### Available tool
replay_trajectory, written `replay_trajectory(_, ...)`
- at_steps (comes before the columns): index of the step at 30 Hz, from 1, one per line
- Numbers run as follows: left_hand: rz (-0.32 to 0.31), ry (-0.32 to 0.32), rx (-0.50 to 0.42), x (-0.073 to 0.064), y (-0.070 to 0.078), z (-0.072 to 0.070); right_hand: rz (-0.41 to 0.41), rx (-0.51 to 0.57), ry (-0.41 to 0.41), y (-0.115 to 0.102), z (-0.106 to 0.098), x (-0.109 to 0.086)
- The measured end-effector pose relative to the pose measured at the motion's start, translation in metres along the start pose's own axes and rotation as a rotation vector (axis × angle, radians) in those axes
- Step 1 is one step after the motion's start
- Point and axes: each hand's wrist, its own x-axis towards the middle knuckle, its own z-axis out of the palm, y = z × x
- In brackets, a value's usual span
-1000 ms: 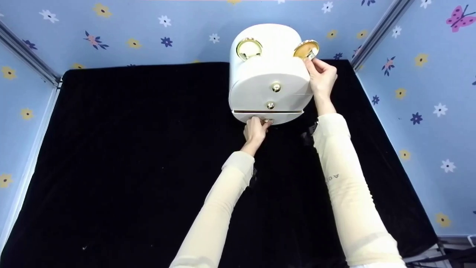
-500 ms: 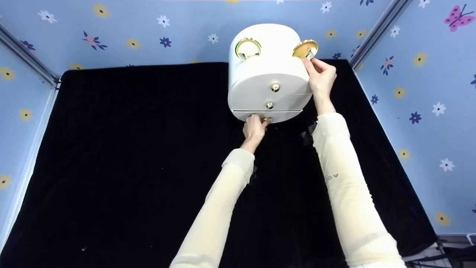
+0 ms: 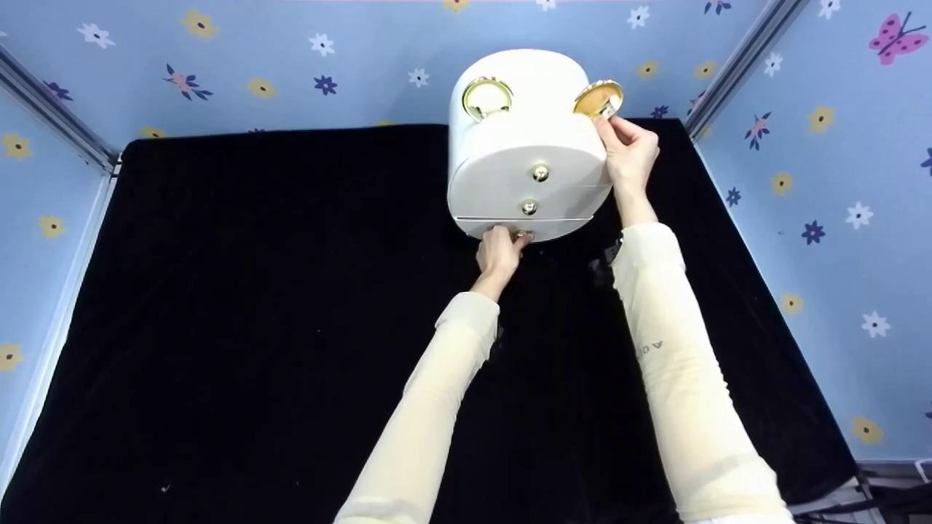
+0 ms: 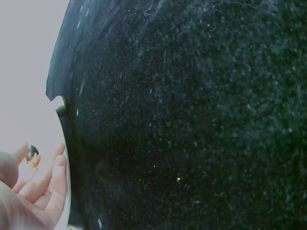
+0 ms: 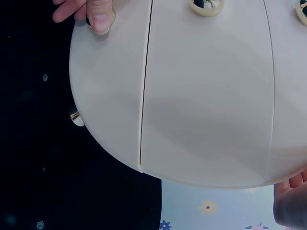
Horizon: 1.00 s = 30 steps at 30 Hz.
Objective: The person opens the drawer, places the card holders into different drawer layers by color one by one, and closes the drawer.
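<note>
A white rounded drawer box (image 3: pixel 528 156) stands at the far side of the black table, its drawers all flush. My left hand (image 3: pixel 498 249) holds the gold knob (image 3: pixel 522 234) of the bottom drawer (image 3: pixel 561 229) between thumb and fingers. In the right wrist view the left thumb (image 5: pixel 100 19) covers most of that knob. High on the box's right side, my right hand (image 3: pixel 632 151) pinches the lower edge of a gold round handle (image 3: pixel 600 98). A matching gold ring (image 3: pixel 488 97) sits on the left side. Gold knobs mark the middle drawer (image 3: pixel 529 207) and top drawer (image 3: pixel 540 173).
Black cloth (image 3: pixel 255 313) covers the table. A blue flowered wall (image 3: pixel 291 65) rises close behind the box, with another flowered panel (image 3: pixel 823 240) to the right. A small gold-and-white foot (image 5: pixel 76 118) shows under the box.
The bottom drawer has moved in from slightly open, its dark gap narrowing to a thin seam, with my left hand going with it. My right hand has stayed at the gold handle.
</note>
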Motion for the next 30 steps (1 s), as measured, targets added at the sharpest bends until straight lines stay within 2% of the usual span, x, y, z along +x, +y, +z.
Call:
replay_trajectory(6,0.037,0.014,0.028,-0.002,-0.001,-0.002,-0.001,0.005,-0.002,-0.001,0.0,0.0)
replay_trajectory(12,0.064,-0.007,0.055,-0.004,-0.003,-0.005,-0.004,0.011,-0.008,-0.003,-0.001,0.001)
replay_trajectory(24,0.194,-0.071,0.27,-0.009,-0.011,-0.016,-0.025,0.033,-0.01,0.002,0.0,-0.001)
replay_trajectory(30,0.264,-0.091,0.35,-0.015,-0.02,-0.027,-0.056,-0.005,-0.03,0.003,-0.002,-0.002)
